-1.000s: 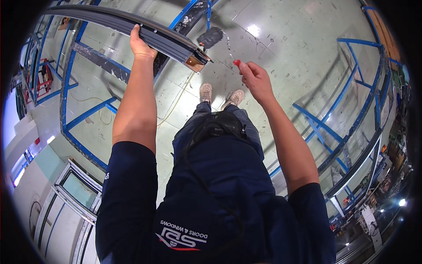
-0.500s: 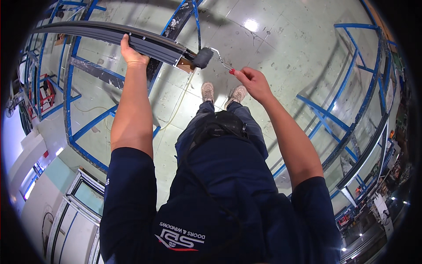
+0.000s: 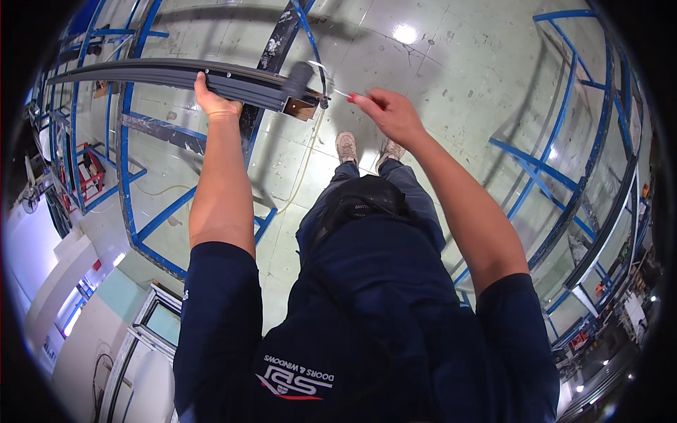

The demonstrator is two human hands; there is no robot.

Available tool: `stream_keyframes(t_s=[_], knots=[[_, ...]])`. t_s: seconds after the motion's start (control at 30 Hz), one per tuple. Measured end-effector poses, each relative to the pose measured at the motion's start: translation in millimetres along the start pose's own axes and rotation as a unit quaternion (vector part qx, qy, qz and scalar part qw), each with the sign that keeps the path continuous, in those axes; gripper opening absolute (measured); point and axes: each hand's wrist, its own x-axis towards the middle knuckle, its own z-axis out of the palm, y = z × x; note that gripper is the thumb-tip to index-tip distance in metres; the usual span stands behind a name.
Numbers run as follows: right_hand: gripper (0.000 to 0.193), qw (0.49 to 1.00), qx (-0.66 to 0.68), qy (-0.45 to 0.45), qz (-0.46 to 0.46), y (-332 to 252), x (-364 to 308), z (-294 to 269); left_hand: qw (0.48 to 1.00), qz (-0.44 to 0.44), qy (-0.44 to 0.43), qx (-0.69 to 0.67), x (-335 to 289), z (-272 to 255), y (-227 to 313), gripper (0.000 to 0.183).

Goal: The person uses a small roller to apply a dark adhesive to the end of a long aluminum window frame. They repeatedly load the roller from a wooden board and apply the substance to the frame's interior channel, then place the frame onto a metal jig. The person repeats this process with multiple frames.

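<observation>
My left hand (image 3: 218, 103) grips the lower edge of a long dark grey metal profile (image 3: 159, 77), its thumb pressed on the face. The profile runs off to the far left, and its near end shows a brown, wood-coloured piece (image 3: 302, 108). In my right hand (image 3: 392, 121) is a small paint roller with a thin wire frame and a red handle, most of it hidden in the fist. The roller's dark sleeve (image 3: 299, 79) lies against the profile close to that end.
Blue metal racks (image 3: 130, 176) stand at the left, and more blue frames (image 3: 539, 173) at the right. Below the profile's end, a pale hose (image 3: 305, 166) trails over the tiled floor. White-framed panels (image 3: 134, 352) lean at the lower left.
My right hand has moved left and slightly up, bringing the roller sleeve from beyond the profile's end onto the profile. My left hand keeps its hold.
</observation>
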Motion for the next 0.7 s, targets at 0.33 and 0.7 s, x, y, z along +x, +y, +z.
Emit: stream_keyframes(t_s=[0.33,0.7], knots=[[0.044,0.996,0.049,-0.012,0.073,42,-25,1,1.0,-0.013,-0.004,0.005,-10,8,2,0.059],[0.051,0.999,-0.016,-0.001,0.034,24,-39,13,1.0,0.003,0.002,0.021,-16,14,5,0.054]])
